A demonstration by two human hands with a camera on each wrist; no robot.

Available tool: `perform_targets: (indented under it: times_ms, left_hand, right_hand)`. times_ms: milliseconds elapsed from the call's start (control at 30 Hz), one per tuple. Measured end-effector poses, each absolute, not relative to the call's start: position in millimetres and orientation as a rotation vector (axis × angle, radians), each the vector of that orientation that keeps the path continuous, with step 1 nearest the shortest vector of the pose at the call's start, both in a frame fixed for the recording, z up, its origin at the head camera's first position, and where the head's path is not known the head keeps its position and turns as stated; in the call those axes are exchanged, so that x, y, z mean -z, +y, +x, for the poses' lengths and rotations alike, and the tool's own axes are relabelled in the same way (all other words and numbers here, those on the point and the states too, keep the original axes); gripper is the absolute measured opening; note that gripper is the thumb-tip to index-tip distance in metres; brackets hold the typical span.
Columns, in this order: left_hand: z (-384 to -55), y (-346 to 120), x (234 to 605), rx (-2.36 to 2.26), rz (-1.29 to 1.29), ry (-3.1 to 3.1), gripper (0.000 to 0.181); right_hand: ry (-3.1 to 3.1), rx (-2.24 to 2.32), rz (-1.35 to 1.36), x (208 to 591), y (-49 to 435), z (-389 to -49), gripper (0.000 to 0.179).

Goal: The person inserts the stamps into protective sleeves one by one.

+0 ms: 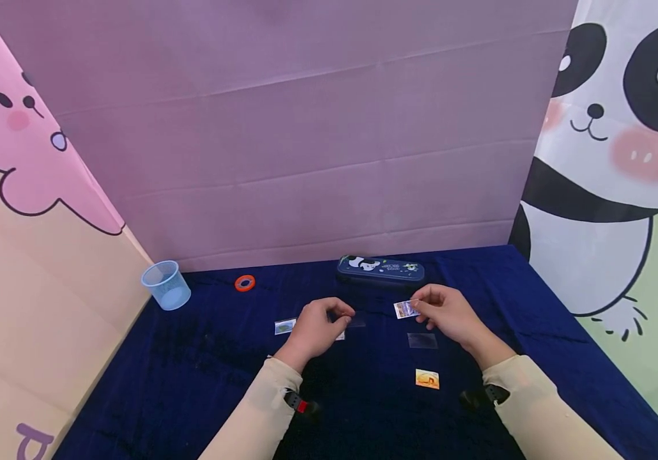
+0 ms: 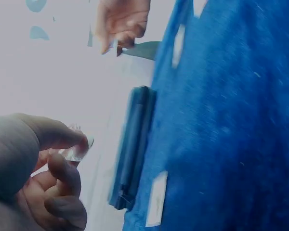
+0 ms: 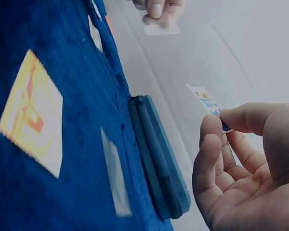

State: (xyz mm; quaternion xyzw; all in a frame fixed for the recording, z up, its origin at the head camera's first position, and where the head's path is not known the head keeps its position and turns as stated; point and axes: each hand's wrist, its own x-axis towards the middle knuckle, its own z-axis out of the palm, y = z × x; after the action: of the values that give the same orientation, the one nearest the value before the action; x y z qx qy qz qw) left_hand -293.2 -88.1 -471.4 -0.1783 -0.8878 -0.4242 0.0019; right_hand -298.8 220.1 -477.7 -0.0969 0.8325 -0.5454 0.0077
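My left hand (image 1: pixel 316 329) pinches a small clear plastic sleeve (image 1: pixel 356 319) between thumb and fingertips, raised over the dark blue cloth. Between the right hand's (image 1: pixel 448 314) thumb and fingers is a colourful postage stamp (image 1: pixel 405 310) with a white border, seen edge-tilted in the right wrist view. Below that hand a second clear sleeve (image 1: pixel 423 340) lies flat on the cloth. Nearer me lies an orange-yellow stamp (image 1: pixel 427 379) with toothed edges. A blue-green stamp (image 1: pixel 285 326) lies left of my left hand, and another stamp (image 1: pixel 340 337) is mostly hidden behind that hand.
A dark blue pencil case (image 1: pixel 381 270) with a panda print lies at the back, beyond both hands. To its left is an orange-red tape roll (image 1: pixel 244 283). A light blue mesh bin (image 1: pixel 167 287) stands at the back left corner. Printed curtains surround the table.
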Motion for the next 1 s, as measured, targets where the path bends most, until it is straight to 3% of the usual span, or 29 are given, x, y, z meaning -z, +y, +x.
perform_targets:
  times_ms: [667,1000]
  left_hand:
    - [-271,-114,420,1.481,-0.614,-2.493,0.005]
    - [-262,-123,407,1.506,-0.595,-2.43,0.012]
  right_hand:
    - [2.619,1.738,-0.596,424,177,-274,0.008]
    - [2.635,1.762,-0.67,411,153,-273,0.007]
